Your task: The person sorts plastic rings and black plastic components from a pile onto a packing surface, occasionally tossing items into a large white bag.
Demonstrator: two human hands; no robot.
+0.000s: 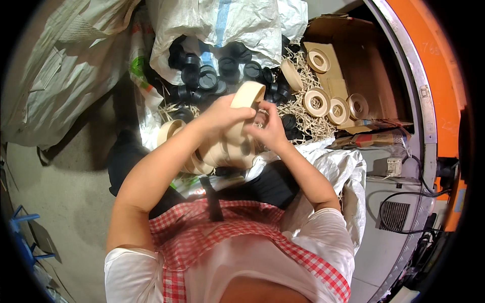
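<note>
A cream plastic ring (pixel 247 95) is raised in front of me, tilted on its edge. My left hand (pixel 222 115) grips its wall, thumb lying across the outside. At the ring's right side is my right hand (pixel 271 130), fingers curled in against the open face; anything small between those fingertips is hidden. Below my hands, more cream rings (pixel 217 153) are piled near my lap, partly covered by my forearms. Black round plastic caps (pixel 207 79) lie heaped just beyond.
A white woven sack (pixel 217 22) spreads behind the black caps. Many short cream sticks (pixel 316 121) lie scattered to the right. Several cream rings (pixel 316 102) rest by an opened cardboard box (pixel 369 65). An orange machine frame (pixel 439 76) and a black cable (pixel 381 209) stand at far right.
</note>
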